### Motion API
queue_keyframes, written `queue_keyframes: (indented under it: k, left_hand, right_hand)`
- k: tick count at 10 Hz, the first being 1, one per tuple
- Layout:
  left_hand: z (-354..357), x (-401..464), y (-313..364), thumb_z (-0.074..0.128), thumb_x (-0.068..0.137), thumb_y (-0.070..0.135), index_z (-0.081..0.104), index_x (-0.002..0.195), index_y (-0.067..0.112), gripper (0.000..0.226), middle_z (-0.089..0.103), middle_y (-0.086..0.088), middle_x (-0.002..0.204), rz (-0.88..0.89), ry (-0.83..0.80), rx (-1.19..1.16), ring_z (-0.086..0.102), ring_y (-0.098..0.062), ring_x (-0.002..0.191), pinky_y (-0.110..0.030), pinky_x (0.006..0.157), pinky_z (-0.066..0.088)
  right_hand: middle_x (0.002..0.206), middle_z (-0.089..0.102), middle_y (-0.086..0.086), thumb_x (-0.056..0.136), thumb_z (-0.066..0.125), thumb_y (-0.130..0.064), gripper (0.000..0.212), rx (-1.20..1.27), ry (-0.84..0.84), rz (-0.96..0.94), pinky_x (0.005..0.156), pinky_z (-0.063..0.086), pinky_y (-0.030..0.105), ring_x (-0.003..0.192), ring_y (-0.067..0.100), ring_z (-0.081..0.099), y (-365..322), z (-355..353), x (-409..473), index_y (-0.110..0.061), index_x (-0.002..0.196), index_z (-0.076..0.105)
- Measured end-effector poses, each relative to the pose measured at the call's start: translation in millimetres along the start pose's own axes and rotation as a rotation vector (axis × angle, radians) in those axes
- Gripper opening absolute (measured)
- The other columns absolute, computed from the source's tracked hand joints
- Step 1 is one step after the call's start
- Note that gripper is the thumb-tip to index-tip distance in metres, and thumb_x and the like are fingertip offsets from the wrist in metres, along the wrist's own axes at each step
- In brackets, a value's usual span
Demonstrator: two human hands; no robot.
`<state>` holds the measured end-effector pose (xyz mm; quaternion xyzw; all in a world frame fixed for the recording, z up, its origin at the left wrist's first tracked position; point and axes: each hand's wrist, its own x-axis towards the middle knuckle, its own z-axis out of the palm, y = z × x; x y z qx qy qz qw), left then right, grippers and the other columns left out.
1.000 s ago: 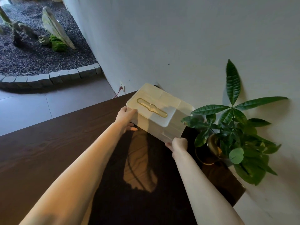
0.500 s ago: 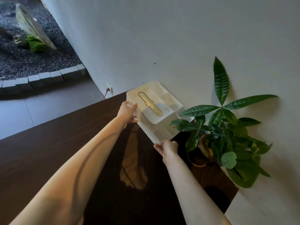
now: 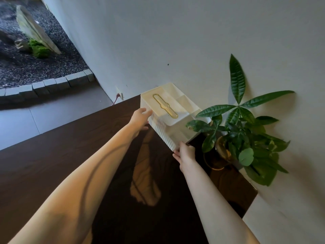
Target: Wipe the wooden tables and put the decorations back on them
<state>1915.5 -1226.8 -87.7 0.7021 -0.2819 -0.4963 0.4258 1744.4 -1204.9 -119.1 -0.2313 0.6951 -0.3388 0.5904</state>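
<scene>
Both hands hold the white box by its two near corners. The left hand grips the left end, thumb on the upper edge and fingers wrapped against the ribbed side. The right hand grips the near right corner, fingers curled around the lower edge; the fingertips on the far side are hidden.

The box is rectangular and cream-white. Its side walls carry fine vertical ribs. The top is a smooth lid with a long gold-rimmed slot running along its length. A stepped, lower section sits at the right end of the top.

The box lies between the two hands, at the far edge of the table, close to the wall. Whether its base rests fully on the tabletop cannot be told. Its right end sits just beside the potted plant, and several leaves overlap that end in the view.

The table is dark brown wood with visible grain. A warm patch of reflected light shows on the surface between the forearms. The plant stands near the table's right end, in a dark pot with a gold-toned rim.

The wall is plain and pale. A wall socket with a reddish cable sits low on it, left of the box. Beyond the table lies a grey tiled floor. A border of stone blocks encloses a gravel bed holding a tall slanted stone and a clump of moss.
</scene>
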Motion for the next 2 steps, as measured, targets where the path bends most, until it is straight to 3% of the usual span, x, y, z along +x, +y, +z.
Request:
queue_keyframes:
  k: [1, 2]
  left_hand:
    - [-4, -29, 1, 0.045, 0.098, 0.027, 0.037, 0.141, 0.006, 0.048, 0.046, -0.013, 0.139, 0.040, -0.021, 0.036, 0.049, -0.029, 0.122, -0.039, 0.091, 0.048]
    - [-11, -70, 8, 0.044, 0.099, 0.025, 0.049, 0.132, 0.005, 0.039, 0.056, -0.013, 0.126, 0.125, -0.040, 0.072, 0.056, -0.025, 0.109, -0.035, 0.084, 0.051]
  right_hand:
    - [0.122, 0.053, 0.014, 0.093, 0.049, -0.018, 0.040, -0.061, -0.016, -0.049, 0.075, 0.046, 0.030, 0.103, 0.024, 0.055, -5, -9, -23, -0.003, 0.129, 0.047]
    - [0.097, 0.057, 0.004, 0.094, 0.045, -0.015, 0.025, -0.091, -0.065, -0.154, 0.080, 0.040, 0.030, 0.094, 0.019, 0.054, -14, -22, -58, -0.005, 0.115, 0.056]
